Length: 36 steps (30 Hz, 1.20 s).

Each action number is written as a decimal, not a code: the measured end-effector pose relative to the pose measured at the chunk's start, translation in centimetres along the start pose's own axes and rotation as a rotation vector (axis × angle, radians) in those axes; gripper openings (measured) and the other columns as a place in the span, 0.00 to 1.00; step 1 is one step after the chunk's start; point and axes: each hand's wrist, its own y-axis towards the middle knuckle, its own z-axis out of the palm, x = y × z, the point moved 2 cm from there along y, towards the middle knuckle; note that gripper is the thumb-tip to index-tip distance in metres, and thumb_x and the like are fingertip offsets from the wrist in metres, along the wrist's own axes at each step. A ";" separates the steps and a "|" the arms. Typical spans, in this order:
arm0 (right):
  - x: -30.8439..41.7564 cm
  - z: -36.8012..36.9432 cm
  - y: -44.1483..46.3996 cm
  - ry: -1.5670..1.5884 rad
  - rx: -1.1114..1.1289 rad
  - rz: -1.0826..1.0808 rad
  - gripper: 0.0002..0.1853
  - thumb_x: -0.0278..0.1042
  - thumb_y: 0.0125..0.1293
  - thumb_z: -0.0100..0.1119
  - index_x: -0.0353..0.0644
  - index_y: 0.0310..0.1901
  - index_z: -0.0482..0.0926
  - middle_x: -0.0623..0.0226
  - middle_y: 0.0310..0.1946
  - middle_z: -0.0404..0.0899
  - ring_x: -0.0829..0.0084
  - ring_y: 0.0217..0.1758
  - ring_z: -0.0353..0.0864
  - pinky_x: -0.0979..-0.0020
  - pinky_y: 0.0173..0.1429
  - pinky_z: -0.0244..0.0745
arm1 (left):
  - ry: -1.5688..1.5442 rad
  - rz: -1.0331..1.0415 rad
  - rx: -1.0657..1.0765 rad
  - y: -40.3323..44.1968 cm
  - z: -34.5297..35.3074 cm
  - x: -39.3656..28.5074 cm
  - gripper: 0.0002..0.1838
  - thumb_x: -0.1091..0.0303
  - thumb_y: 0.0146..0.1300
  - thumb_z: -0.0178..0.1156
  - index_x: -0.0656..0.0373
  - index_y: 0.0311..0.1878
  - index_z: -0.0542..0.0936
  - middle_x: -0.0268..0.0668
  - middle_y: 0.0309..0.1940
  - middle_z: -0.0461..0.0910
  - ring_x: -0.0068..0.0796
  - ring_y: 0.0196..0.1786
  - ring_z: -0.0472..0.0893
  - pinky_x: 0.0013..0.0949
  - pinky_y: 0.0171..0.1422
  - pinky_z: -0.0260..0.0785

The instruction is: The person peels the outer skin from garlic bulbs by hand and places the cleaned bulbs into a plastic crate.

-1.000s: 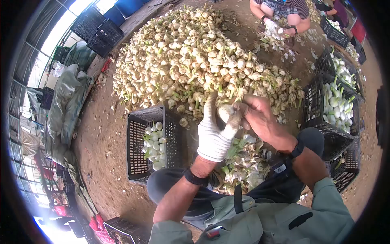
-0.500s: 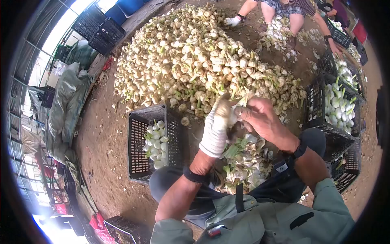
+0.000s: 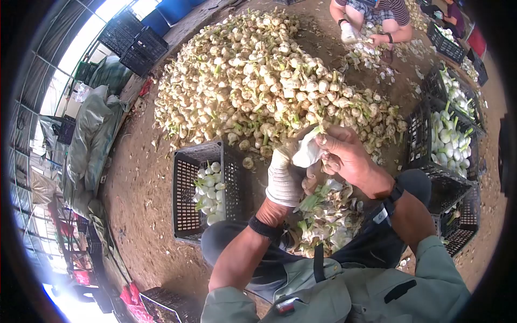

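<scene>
Between my two hands is a garlic bulb (image 3: pixel 307 151), its white skin showing and its stem end pointing up and away from me. My left hand (image 3: pixel 284 176), in a white knit glove, is closed around the bulb's left side. The bare fingers of my right hand (image 3: pixel 346 155) pinch at its stem and outer skin. Beneath my hands, between my knees, lies a heap of peeled garlic skins (image 3: pixel 329 215). Just beyond is a large pile of unpeeled garlic (image 3: pixel 253 81). To the left, a black plastic crate (image 3: pixel 183 194) holds several clean white bulbs (image 3: pixel 210 191).
Black crates of white garlic (image 3: pixel 449 140) stand at my right, with another crate (image 3: pixel 462 220) nearer me. A co-worker (image 3: pixel 377 21) sits at the far side, handling garlic. Stacked crates (image 3: pixel 142 51) and a covered bundle (image 3: pixel 89 140) line the left edge.
The bulb has turned and more of its white surface shows between my hands. The co-worker's hands, spread apart before, have come together in front of their knees.
</scene>
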 end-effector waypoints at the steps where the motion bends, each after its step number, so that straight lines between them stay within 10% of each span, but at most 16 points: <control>1: 0.0 0.0 -0.1 -0.001 -0.001 -0.002 0.10 0.36 0.70 0.60 0.37 0.38 0.82 0.73 0.21 0.76 0.86 0.15 0.69 0.82 0.18 0.64 | -0.013 0.023 0.044 -0.1 0.1 0.0 0.39 0.42 0.65 0.54 0.63 0.68 0.65 0.35 0.27 0.77 0.20 0.16 0.70 0.24 0.16 0.61; 7: -0.6 -0.4 0.5 0.299 -0.094 0.076 0.10 0.37 0.70 0.59 0.37 0.41 0.82 0.75 0.20 0.76 0.88 0.13 0.67 0.81 0.17 0.64 | 0.127 0.126 0.117 0.1 0.9 -0.6 0.40 0.44 0.63 0.56 0.64 0.70 0.63 0.38 0.35 0.80 0.23 0.26 0.79 0.22 0.20 0.66; 15: 0.0 -0.9 1.1 -0.433 -0.284 -0.268 0.15 0.42 0.73 0.55 0.37 0.42 0.80 0.70 0.23 0.77 0.84 0.14 0.68 0.80 0.17 0.65 | 0.177 0.222 -0.068 1.2 -0.3 0.8 0.42 0.54 0.64 0.62 0.64 0.74 0.54 0.38 0.39 0.80 0.23 0.32 0.80 0.25 0.29 0.73; 19: -0.2 0.5 0.1 -0.726 -0.033 -0.327 0.13 0.37 0.74 0.53 0.34 0.39 0.78 0.69 0.23 0.75 0.83 0.18 0.72 0.79 0.19 0.70 | 0.236 0.126 -0.258 1.4 -0.6 0.7 0.28 0.43 0.67 0.57 0.60 0.54 0.74 0.31 0.25 0.79 0.18 0.22 0.77 0.21 0.25 0.69; 23: -2.4 -2.7 1.7 -0.323 -0.307 -0.337 0.12 0.33 0.73 0.54 0.32 0.35 0.76 0.66 0.24 0.77 0.79 0.15 0.70 0.75 0.19 0.71 | 0.228 0.121 -0.385 1.4 -1.3 0.5 0.24 0.42 0.70 0.52 0.56 0.44 0.78 0.29 0.21 0.77 0.17 0.17 0.72 0.21 0.20 0.61; 27: -1.1 -2.8 1.8 -1.389 -0.297 -0.494 0.16 0.31 0.67 0.61 0.35 0.21 0.73 0.66 0.14 0.72 0.72 0.12 0.64 0.64 0.18 0.61 | 0.241 0.111 -0.336 1.2 -1.9 0.8 0.24 0.42 0.69 0.49 0.56 0.46 0.78 0.29 0.19 0.76 0.17 0.14 0.67 0.23 0.17 0.55; 29: -1.5 -2.7 1.7 -1.346 -0.345 -0.510 0.18 0.30 0.66 0.61 0.37 0.18 0.70 0.63 0.11 0.69 0.73 0.11 0.60 0.65 0.18 0.55 | 0.240 0.127 -0.299 0.7 -2.0 0.4 0.25 0.43 0.69 0.49 0.57 0.50 0.78 0.32 0.24 0.79 0.17 0.17 0.71 0.22 0.17 0.57; 33: -1.5 -5.3 2.0 -1.383 -0.513 -0.482 0.15 0.30 0.67 0.58 0.35 0.21 0.73 0.59 0.12 0.68 0.70 0.14 0.68 0.62 0.22 0.63 | 0.214 0.410 -0.270 -0.9 -1.8 -2.1 0.26 0.45 0.67 0.51 0.57 0.55 0.74 0.36 0.39 0.81 0.21 0.25 0.74 0.22 0.19 0.61; 36: 0.1 -1.9 0.6 -1.566 -0.227 -0.203 0.13 0.33 0.64 0.63 0.36 0.46 0.77 0.61 0.20 0.77 0.69 0.20 0.78 0.63 0.27 0.73 | 0.176 0.504 -0.233 -1.1 -2.0 -3.2 0.24 0.51 0.66 0.56 0.60 0.55 0.73 0.36 0.39 0.81 0.21 0.29 0.77 0.22 0.25 0.66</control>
